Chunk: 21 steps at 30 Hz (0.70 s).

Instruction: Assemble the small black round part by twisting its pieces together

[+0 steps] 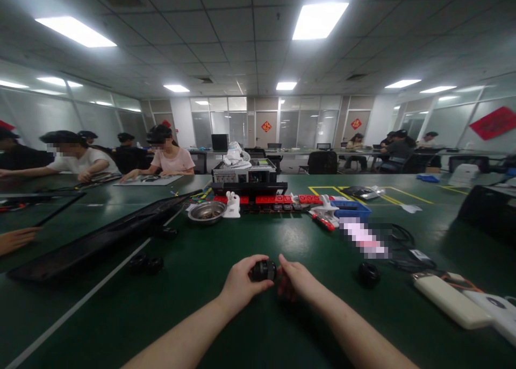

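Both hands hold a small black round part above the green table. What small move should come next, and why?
Probably a short twist: the left hand grips the black round part and the right hand pinches its other end, so both are set for turning.

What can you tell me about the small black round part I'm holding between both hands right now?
The black round part is a short, dark cylinder, looking like plastic or rubber with a slightly glossy rim. It lies on its side, just above the green table. The left hand wraps its left end, thumb beneath; the right hand meets its right end with the fingertips. Finer detail is too small to tell. A similar black piece sits apart to the right.
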Motion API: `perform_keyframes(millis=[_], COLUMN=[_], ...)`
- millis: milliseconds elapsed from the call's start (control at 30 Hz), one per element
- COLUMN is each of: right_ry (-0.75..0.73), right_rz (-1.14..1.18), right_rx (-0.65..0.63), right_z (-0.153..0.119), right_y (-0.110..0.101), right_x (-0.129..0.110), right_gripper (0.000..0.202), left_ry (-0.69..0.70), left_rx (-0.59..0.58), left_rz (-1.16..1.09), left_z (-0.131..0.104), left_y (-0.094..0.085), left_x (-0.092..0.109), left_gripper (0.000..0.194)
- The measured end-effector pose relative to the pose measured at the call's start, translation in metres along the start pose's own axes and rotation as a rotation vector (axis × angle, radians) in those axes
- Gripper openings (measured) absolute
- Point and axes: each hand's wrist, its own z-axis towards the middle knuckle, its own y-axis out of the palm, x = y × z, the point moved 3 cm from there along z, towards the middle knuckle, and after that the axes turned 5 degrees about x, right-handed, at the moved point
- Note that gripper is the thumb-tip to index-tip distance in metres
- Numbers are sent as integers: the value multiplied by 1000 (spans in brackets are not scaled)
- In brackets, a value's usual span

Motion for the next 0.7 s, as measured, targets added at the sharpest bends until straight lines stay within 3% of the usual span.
perform_keyframes(millis=[133, 233, 300, 400, 467, 567, 700], right_ry=[-63, -216, -363, -486, -494, -443, -198], right_rz=[-11, -122, -272, -439, -457, -364, -114], right_rx=[-14, 43, 105, 147, 136, 125, 65], right_z=[-5, -12, -19, -28, -30, -25, -10], right_y=[4, 1, -1, -3, -4, -4, -2], right_x=[-6, -14, -21, -27, -28, -24, -9], right_gripper=[38, 27, 17, 27, 33, 38, 42], left_ry=[-41, -97, -189, -348, -378, -264, -80], left_rx=[-16, -41, -93, -183, -190, -121, -50], left_rz=[-80, -226, -359, -529, -553, -421, -140], left_z=[0, 3, 5, 7, 7, 6, 2], left_y=[-1, 1, 6, 14, 15, 9, 1], left_x=[0, -8, -19, -34, -35, -22, -1], left_gripper=[44, 44, 43, 44, 43, 40, 41])
